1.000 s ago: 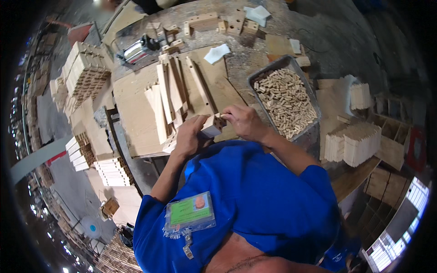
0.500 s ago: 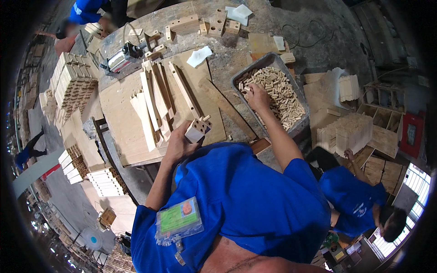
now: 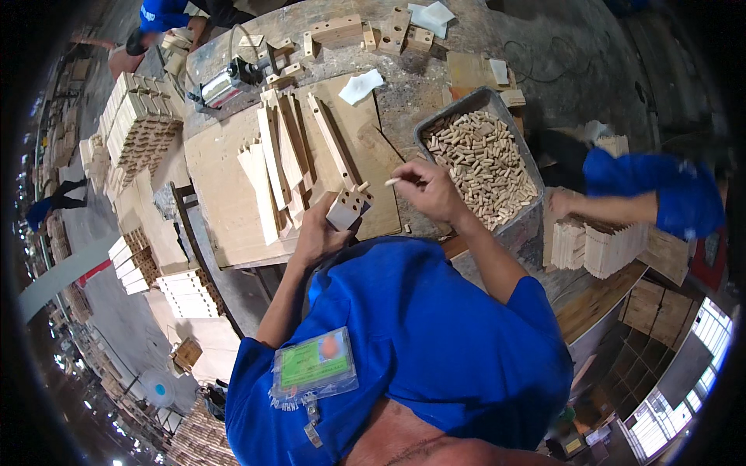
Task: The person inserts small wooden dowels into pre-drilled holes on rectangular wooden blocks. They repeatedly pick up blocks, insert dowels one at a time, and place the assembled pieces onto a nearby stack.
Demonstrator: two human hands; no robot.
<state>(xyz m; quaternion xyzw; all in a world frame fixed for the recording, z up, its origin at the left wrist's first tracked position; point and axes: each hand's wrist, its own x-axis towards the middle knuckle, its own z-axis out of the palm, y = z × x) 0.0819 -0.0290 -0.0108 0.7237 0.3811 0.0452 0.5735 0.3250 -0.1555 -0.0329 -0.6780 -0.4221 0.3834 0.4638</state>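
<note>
My left hand [image 3: 315, 237] grips a pale wooden block [image 3: 346, 208] with several round holes in its upper face. One short dowel [image 3: 363, 187] sticks up from the block's far right edge. Between the thumb and finger of my right hand [image 3: 437, 193] is a wooden dowel [image 3: 392, 182], held just right of the block and apart from it. A grey tray [image 3: 531, 159] heaped with loose dowels [image 3: 482, 163] stands on the bench to the right of my right hand. Long wooden strips [image 3: 280, 155] lie on cardboard [image 3: 221, 175] beyond my left hand.
A power tool [image 3: 225, 84] and drilled blocks [image 3: 338, 29] lie at the bench's far side. At right, a co-worker's sleeve [image 3: 633, 186] reaches over stacked wooden pieces [image 3: 598, 247]. Another person [image 3: 165, 14] works at the far left, behind stacked parts [image 3: 140, 124].
My right hand has come out of the tray leftward toward the block, with a dowel pinched in it. My left hand still holds the block. The co-worker at right has leaned in over the stack.
</note>
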